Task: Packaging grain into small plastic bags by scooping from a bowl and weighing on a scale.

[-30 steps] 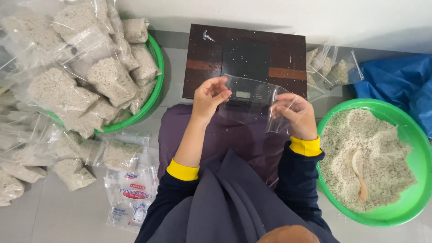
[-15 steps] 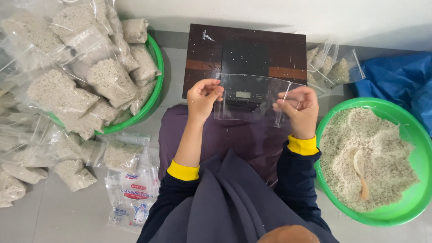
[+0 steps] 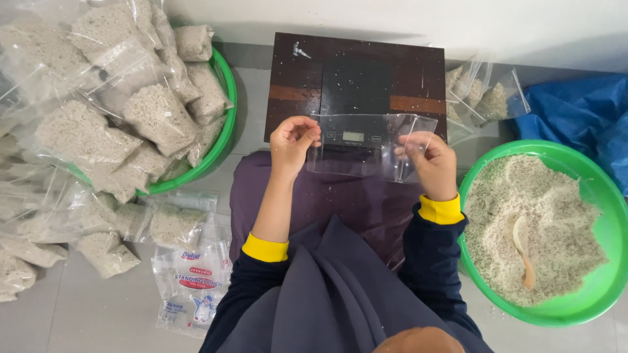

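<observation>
Both hands are up over the lap, and the empty clear pouch (image 3: 366,147) is stretched flat between them, right in front of the black scale (image 3: 356,98) on its dark wooden board (image 3: 418,72). Left hand (image 3: 293,140) pinches the pouch's left edge, right hand (image 3: 428,163) pinches the right edge. To the right sits a green basin (image 3: 598,196) of pale grain mix with a wooden spoon (image 3: 523,252) lying in it; to the left, filled bags (image 3: 157,117) piled in another green basin (image 3: 226,131).
</observation>
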